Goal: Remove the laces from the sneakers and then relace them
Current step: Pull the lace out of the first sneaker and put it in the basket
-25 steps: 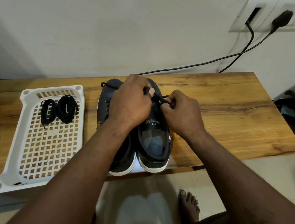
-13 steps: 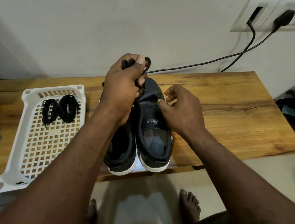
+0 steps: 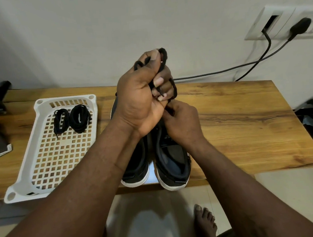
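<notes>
Above the black, white-soled fabric sneakers point(image 3: 171, 164) on the grainy wooden table point(image 3: 236, 121), the left hand point(image 3: 139, 101) clenches a bunched black round cord lace point(image 3: 174, 88), whose lower run the right hand point(image 3: 184, 123) pinches with curled fingers at the shoe.

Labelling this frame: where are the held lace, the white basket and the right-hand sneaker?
lace point(image 3: 164, 52): head view, top loop.
white basket point(image 3: 64, 99): head view, far rim.
right-hand sneaker point(image 3: 173, 185): head view, white heel sole.

White basket point(image 3: 66, 99) sits on wooden table point(image 3: 236, 121); black plug point(image 3: 299, 25) in wall socket point(image 3: 286, 20).
</notes>
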Available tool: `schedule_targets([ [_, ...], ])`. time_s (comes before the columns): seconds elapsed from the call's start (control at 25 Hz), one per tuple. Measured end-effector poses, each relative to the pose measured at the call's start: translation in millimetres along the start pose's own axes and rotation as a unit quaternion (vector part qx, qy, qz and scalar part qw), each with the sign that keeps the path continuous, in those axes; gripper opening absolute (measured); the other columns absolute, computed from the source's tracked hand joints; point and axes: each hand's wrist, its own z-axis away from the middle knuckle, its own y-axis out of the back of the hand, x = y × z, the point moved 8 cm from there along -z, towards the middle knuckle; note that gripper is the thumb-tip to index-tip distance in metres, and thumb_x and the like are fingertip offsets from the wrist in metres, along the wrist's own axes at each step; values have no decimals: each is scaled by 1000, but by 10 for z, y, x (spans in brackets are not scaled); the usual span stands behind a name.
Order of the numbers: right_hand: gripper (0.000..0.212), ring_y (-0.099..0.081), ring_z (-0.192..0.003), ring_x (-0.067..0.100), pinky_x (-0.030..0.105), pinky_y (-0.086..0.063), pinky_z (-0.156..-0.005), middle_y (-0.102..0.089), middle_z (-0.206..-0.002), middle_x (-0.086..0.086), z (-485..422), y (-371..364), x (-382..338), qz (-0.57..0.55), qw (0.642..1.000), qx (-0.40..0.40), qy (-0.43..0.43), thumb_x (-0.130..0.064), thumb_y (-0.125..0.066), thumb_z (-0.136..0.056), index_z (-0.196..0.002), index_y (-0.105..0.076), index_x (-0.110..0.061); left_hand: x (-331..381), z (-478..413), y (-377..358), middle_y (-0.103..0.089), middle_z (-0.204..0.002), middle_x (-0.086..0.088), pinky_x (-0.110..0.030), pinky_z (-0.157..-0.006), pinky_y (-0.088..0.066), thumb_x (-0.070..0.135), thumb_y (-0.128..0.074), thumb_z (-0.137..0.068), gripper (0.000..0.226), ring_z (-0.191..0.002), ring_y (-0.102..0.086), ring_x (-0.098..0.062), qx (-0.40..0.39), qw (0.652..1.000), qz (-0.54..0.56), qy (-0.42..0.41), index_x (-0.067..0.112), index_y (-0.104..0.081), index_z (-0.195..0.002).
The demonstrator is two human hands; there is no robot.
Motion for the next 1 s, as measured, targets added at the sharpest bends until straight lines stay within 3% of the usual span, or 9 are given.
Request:
schedule_targets([
  [0.08,22,-63,-68,-6,14,-48,-63,-68,-69,-21,5,3,23,-23,999,26,-8,-25,-70,-99,-80,-74,-35,119,21,171,-31,-57,5,-24,-45,-21,27,-49,-110,29,-48,-19,-9,70,993,-88,-24,17,-54,-83],
  [0.16,14,-71,-78,-1,27,-60,-74,-75,-81,-17,-1,43,78,-56,995,78,-27,-22,-68,-101,-98,-80,-28,271,70,381,-39,-59,6,-24,-47,-31,28,-65,-102,24,-48,-30,-10,142,953,-257,-76,19,-58,-81],
  [0.32,22,-73,-79,2,30,-61,-78,-76,-80,-13,-40,110,149,-110,983,129,-66,-14,-65,-101,-92,-76,-30,289,86,551,-65,-79,14,-26,-74,-51,25,-79,-90,11,-73,-60,-6,149,823,-544,-58,23,-72,-98],
  [0.48,14,-71,-79,0,22,-57,-74,-75,-83,-14,-81,170,47,-127,979,154,-31,-11,-70,-96,-95,-79,-21,-5,77,515,-60,-97,3,-35,-81,-49,37,-71,-95,22,-96,-62,-21,34,618,-785,37,22,-74,-111],
  [0.52,12,-71,-79,0,22,-57,-74,-75,-83,-13,-80,184,41,-131,978,160,-25,-11,-71,-95,-95,-78,-20,-36,76,512,-55,-96,2,-35,-78,-46,39,-68,-97,22,-94,-58,-22,30,596,-802,41,22,-73,-109],
  [0.6,7,-69,-78,3,24,-56,-72,-73,-83,-12,-80,181,74,-119,980,156,-29,-14,-74,-94,-95,-76,-21,23,64,524,-51,-96,1,-31,-75,-40,37,-64,-101,19,-88,-52,-17,72,630,-773,12,21,-71,-107],
  [0.8,15,-62,-80,14,35,-53,-70,-64,-83,-8,-83,46,175,13,995,93,-17,-14,-70,-92,-95,-67,-28,16,70,478,-76,-106,-8,-18,-61,-48,17,-56,-107,16,-64,-61,1,99,889,-447,2,5,-64,-99],
  [0.92,25,-64,-80,14,35,-54,-71,-68,-88,-5,-81,-50,160,28,999,45,-3,-13,-66,-95,-117,-69,-24,-69,124,335,-75,-108,-22,-6,-50,-40,7,-50,-109,16,-51,-57,5,82,930,-356,32,-1,-59,-99],
  [1.0,19,-63,-81,16,36,-53,-70,-69,-90,-2,-84,-91,144,54,998,29,4,-16,-64,-97,-113,-73,-22,-90,129,301,-73,-107,-28,-8,-49,-41,7,-50,-109,16,-53,-58,3,80,941,-328,40,-2,-59,-99],
])
